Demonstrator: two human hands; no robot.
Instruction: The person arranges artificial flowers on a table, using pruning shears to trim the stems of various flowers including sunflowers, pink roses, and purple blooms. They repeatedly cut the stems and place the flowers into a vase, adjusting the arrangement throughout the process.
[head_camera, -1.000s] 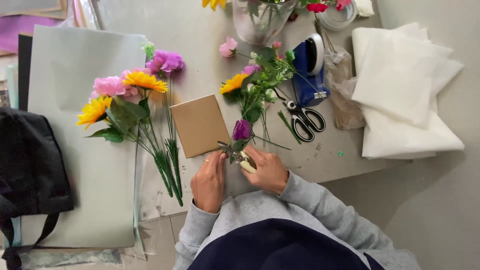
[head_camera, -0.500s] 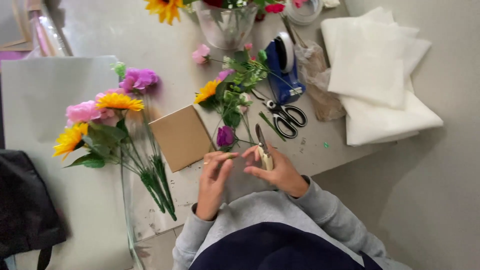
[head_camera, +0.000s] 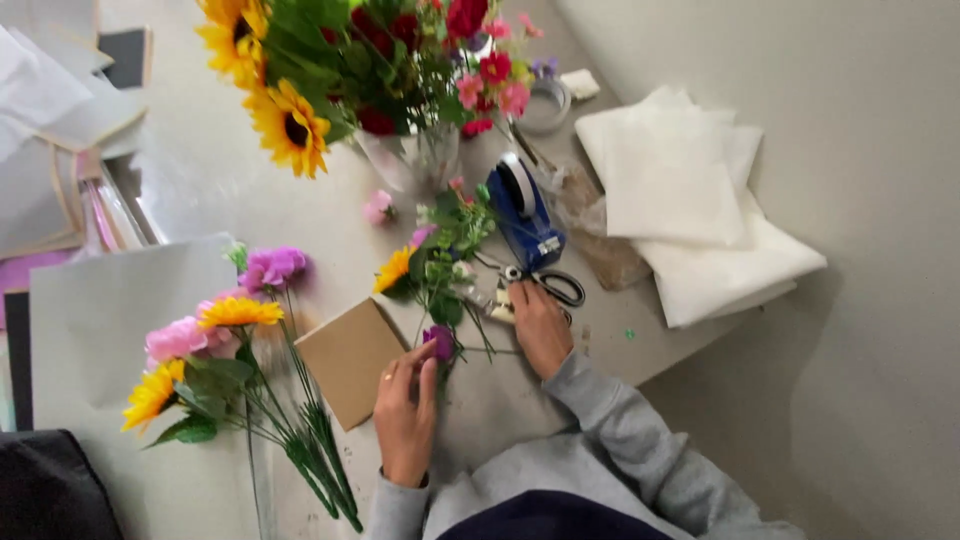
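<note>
My left hand rests on the table with its fingertips pinched on a small purple flower, the lower end of a loose spray of green stems and a yellow flower. My right hand lies to the right of the spray, fingers curled over a small pale object beside black-handled scissors. A brown card square lies just left of my left hand.
A glass vase of sunflowers and red flowers stands at the back, with a blue tape dispenser beside it. Folded white sheets lie at the right edge. A bunch of pink and yellow flowers lies on a grey sheet.
My right hand has moved from in front of my chest out to the right, down beside the scissors. My left hand has come down onto the purple flower. The view has tilted up to the vase.
</note>
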